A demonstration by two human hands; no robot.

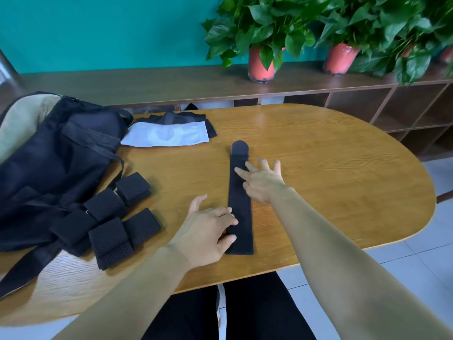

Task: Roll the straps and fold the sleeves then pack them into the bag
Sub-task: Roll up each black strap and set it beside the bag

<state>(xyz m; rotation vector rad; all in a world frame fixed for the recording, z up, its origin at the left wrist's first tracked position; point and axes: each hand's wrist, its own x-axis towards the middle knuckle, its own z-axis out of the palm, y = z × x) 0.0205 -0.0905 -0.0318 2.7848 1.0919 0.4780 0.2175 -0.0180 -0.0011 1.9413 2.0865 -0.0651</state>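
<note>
A black perforated strap [241, 209] lies flat and unrolled on the wooden table [331, 168], running from the near edge toward the far side, its rounded tab at the far end. The left hand [208, 231] rests on the strap's near end with its fingers loosely extended across the fabric, the thumb touching the strap's left edge and nothing gripped. The right hand [262, 180] is spread wide with straight fingers, palm down, pressing the strap's far half. To the left, a cluster of rolled straps [107, 231] sits against a black bag [49, 155] at the table's left end. Farther back, a white sleeve [166, 136] lies flat on top of a black sleeve [171, 117]. Potted plants [261, 62] stand on a long shelf [147, 84] beyond the table
</note>
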